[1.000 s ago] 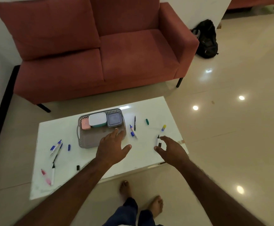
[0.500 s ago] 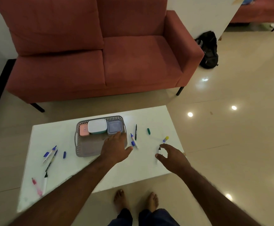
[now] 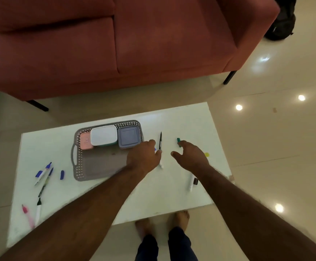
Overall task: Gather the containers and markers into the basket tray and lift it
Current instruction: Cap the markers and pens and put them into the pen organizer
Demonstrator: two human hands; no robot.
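A grey perforated basket tray (image 3: pixel 78 159) sits on the white table (image 3: pixel 181 125). Along its far side lie a pink container (image 3: pixel 86 143), a white container (image 3: pixel 103 135) and a grey-blue container (image 3: pixel 128 137). My left hand (image 3: pixel 144 157) hovers by the tray's right edge, over a blue-and-white marker (image 3: pixel 161 164), fingers spread. My right hand (image 3: pixel 191 154) is open, its fingertips near a green cap (image 3: pixel 179 142). A thin black pen (image 3: pixel 160 140) lies between the hands. A white marker with a black cap (image 3: pixel 191 182) lies under my right forearm.
Several markers and a blue cap (image 3: pixel 62 174) lie scattered at the table's left, including a pink marker (image 3: pixel 26 213). A yellow cap (image 3: pixel 207 154) shows behind my right hand. A red sofa (image 3: pixel 134 44) stands behind the table and a black backpack (image 3: pixel 281 23) lies on the floor.
Both hands have moved forward and to the right across the table. My right hand went from the white marker toward the green cap. The camera has tilted down, closer to the table.
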